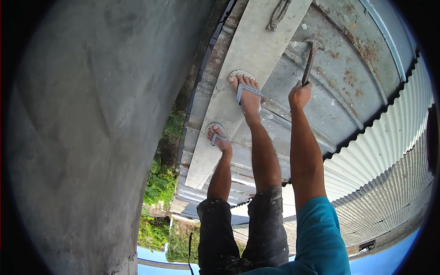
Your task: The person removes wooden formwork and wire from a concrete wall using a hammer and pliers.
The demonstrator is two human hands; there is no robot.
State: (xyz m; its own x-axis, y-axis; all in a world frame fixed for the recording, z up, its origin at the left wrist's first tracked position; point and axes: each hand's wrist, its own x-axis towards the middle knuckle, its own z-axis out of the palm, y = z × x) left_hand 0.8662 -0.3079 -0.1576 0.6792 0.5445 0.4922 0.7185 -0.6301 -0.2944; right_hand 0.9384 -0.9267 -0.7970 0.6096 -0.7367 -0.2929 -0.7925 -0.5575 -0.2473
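Observation:
My right hand (300,95) is wrapped round the lower end of a hammer's handle. The hammer (310,63) points away from me, its rusty head at the far end over the grey metal roof sheet (330,98). My right arm reaches straight out in a blue sleeve. Left of the hammer, a long pale board (261,41) lies along the roof's edge. On its far part rests a worn, rusty metal tool (277,17) with a jaw-like end. My left hand is out of the picture.
My feet in flip-flops (250,91) stand on the board. A tall grey plastered wall (91,114) rises at left, with a gap and green plants (160,183) below. Raised ribs (339,98) cross the metal roof. Corrugated sheets (376,142) slope away at right.

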